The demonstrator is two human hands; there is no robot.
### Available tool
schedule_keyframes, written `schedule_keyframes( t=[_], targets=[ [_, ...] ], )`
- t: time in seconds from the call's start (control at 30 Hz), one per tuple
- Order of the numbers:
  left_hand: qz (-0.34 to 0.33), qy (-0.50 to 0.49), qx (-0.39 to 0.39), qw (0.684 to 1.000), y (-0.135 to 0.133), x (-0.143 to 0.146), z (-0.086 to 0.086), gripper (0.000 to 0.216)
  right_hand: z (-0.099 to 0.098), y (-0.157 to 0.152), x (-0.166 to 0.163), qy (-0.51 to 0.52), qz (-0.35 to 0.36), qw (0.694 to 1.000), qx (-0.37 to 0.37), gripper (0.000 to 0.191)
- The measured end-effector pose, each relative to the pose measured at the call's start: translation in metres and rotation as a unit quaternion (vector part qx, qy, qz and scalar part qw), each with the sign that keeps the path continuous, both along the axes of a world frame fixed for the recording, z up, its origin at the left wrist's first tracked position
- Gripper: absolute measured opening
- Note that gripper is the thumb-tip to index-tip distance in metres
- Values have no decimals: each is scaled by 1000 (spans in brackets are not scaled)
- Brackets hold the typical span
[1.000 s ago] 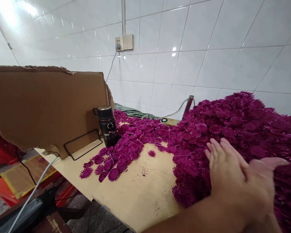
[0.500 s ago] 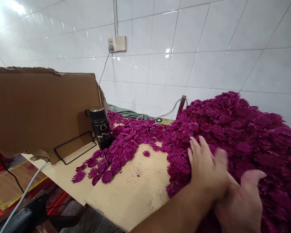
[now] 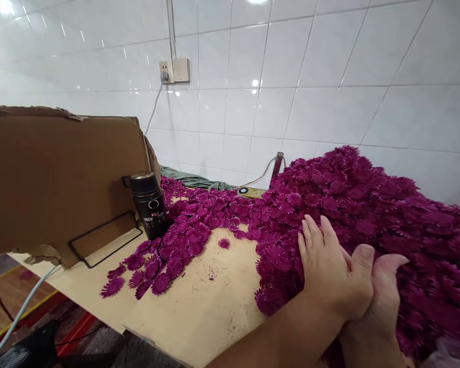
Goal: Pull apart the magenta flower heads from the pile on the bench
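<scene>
My left hand (image 3: 335,271) reaches in from the bottom, its back towards me and its fingers stretched out over the heap of magenta artificial flower pieces (image 3: 371,214). My right hand (image 3: 385,289) is behind it, with the palm side and raised thumb showing. The heels of the two hands touch, one against the other. Most of the right fingers are hidden behind the left hand. Nothing can be seen held in either hand. The pieces are flat, round and fringed at the edge, and they lie close around both hands.
A black vacuum flask (image 3: 148,204) stands by a torn cardboard sheet (image 3: 61,179) and a black wire stand (image 3: 105,240). More flower pieces spread across the tan tabletop (image 3: 199,312). A gold phone-like object (image 3: 253,192) lies near the tiled wall (image 3: 237,112).
The view has turned slightly right, so the scene sits further left. The hands, blurred before, are now steadier and closer together, with both thumbs side by side.
</scene>
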State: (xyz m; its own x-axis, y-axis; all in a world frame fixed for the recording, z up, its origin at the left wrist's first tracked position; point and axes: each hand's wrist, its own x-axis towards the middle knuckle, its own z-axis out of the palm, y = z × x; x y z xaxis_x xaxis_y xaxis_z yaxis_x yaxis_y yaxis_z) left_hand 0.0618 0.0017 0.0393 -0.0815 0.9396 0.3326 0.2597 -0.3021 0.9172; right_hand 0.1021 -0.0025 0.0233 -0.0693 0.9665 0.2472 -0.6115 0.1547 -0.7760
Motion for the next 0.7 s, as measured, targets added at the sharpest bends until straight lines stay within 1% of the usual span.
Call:
schedule_keyframes(
  t=[0.1, 0.17, 0.2, 0.33, 0.37, 0.43, 0.5, 0.57, 0.63, 0.7],
  targets=[
    [37, 16, -15, 999, 9, -4, -3, 71, -8, -16, -2, 20, 11, 1000, -12, 79],
    [59, 13, -23, 998, 7, -5, -4, 68, -12, -23, -2, 23, 10, 1000, -18, 77],
    [55, 12, -16, 998, 2, -4, -5, 66, -13, -23, -2, 21, 3, 1000, -15, 76],
    [-25, 14, 70, 997, -31, -2, -5, 63, -5, -11, 3, -10, -20, 1000, 0, 75],
    [-42, 11, 78, 996, -37, -1, -4, 64, -2, -6, 4, -21, -20, 1000, 2, 75],
    [-45, -2, 70, 997, -42, 0, -2, 64, 5, 2, 6, -37, -21, 999, 1, 78],
    [-19, -8, 52, 998, -35, 1, -1, 65, 9, 5, 7, -40, -22, 999, -2, 81],
    [-4, 4, 45, 999, -22, 1, -3, 65, 7, 3, 5, -33, -17, 999, -3, 83],
    [12, 20, 22, 999, -8, 0, -6, 65, -1, -3, 1, -21, -13, 1000, -9, 83],
    [45, 35, -10, 998, 2, -2, -11, 65, -12, -10, -4, -4, -41, 998, -38, 76]
  ],
)
